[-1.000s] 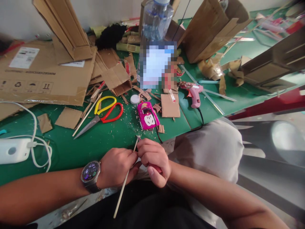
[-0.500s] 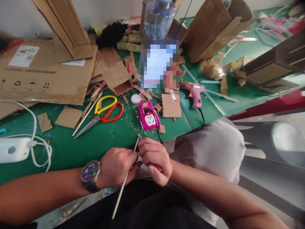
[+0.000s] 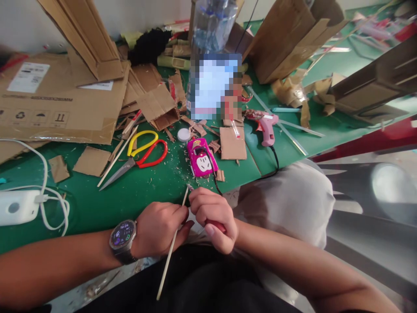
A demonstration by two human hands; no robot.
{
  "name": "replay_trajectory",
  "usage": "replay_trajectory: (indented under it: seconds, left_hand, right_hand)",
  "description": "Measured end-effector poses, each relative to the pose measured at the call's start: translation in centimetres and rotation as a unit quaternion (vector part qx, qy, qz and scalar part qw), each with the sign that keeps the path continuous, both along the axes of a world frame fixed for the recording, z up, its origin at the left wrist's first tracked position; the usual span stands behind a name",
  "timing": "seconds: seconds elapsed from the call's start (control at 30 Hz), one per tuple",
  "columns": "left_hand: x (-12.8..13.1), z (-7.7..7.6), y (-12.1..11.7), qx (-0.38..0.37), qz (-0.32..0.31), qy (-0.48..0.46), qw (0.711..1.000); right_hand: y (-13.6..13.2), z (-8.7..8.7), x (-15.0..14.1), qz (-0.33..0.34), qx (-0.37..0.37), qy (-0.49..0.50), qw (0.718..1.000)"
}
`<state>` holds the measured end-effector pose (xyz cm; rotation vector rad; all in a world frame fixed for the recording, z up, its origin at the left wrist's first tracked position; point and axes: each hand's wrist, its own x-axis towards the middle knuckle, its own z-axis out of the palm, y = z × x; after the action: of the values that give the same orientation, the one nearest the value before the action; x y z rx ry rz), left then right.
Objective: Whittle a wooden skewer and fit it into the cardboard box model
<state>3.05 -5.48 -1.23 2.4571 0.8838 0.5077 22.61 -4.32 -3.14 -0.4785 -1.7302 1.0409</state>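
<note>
My left hand [image 3: 163, 226], with a watch on its wrist, is closed around a thin wooden stick [image 3: 167, 265]. The stick slants from my lap up past the table's front edge. In my right hand [image 3: 213, 219] is a red-handled knife [image 3: 219, 225], mostly covered by the closed fingers. Its tip lies close to the stick's upper end. Both hands are side by side in front of my body. Pale shavings [image 3: 169, 171] are scattered on the green table beyond them, near a pink car-shaped power socket [image 3: 200, 158].
Scissors [image 3: 140, 158] with yellow and red handles lie left of the socket. A pink glue gun [image 3: 267, 130] rests at right, its cord running over the edge. Cardboard scraps [image 3: 233, 143], a large carton [image 3: 61, 104] and a water bottle [image 3: 211, 28] stand behind; a white charger [image 3: 18, 206] lies left.
The stick's lower end has swung slightly right. My right hand has turned a little, showing more of the red handle. The view has shifted slightly.
</note>
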Motion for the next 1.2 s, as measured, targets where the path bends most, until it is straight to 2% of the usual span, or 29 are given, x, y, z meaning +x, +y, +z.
replay_trajectory:
  seconds: [0.33, 0.47, 0.73, 1.03, 1.2]
  left_hand:
    - [0.0, 0.0, 0.0, 0.003, -0.003, 0.012, 1.000]
    - [0.0, 0.0, -0.1, 0.002, -0.002, 0.011, 1.000]
    - [0.1, 0.2, 0.1, 0.007, 0.001, 0.007, 1.000]
    - [0.0, 0.1, 0.1, -0.001, 0.001, 0.000, 1.000]
    - [0.0, 0.1, 0.1, -0.012, -0.006, 0.008, 1.000]
  right_hand:
    - [0.2, -1.0, 0.0, -0.005, 0.023, -0.003, 1.000]
    - [0.2, -0.7, 0.1, 0.000, 0.037, -0.024, 0.999]
    - [-0.4, 0.1, 0.4, -0.009, 0.009, 0.018, 1.000]
    - [-0.3, 0.3, 0.1, -0.002, -0.017, 0.012, 1.000]
    - [-0.1, 0.0, -0.3, -0.013, 0.017, 0.016, 1.000]
